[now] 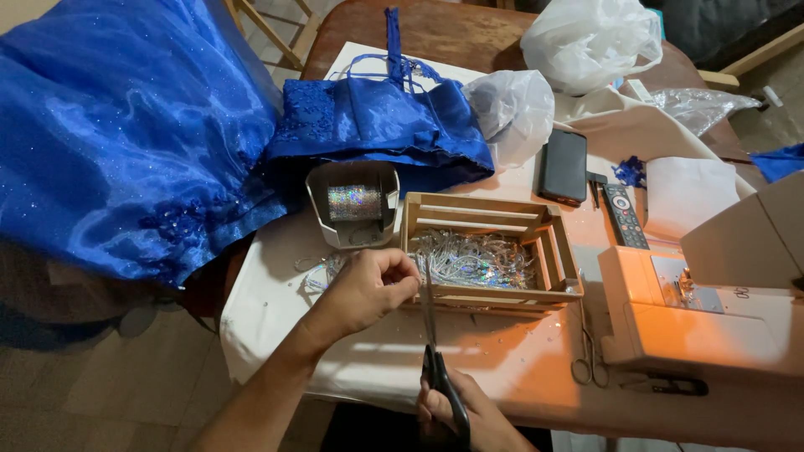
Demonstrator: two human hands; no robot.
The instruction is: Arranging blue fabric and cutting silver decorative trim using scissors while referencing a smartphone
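Observation:
My left hand [368, 289] pinches a thin silver sequin strand at the front edge of a small wooden crate [488, 249]. The crate holds a heap of cut shiny sequin trim [473, 258]. My right hand [469, 414], low at the frame's bottom, grips black-handled scissors [435, 351] whose blades point up toward the pinched strand. A spool of holographic silver trim [354, 202] sits in a white holder just left of the crate. More loose strand [318, 272] lies on the cloth beside my left hand.
A blue satin dress [134, 125] spreads over the left; its bodice [385, 117] lies behind the spool. A sewing machine [703, 310] stands at right, small scissors [589, 356] before it. A phone [564, 166], remote [623, 216] and plastic bags [586, 38] lie behind.

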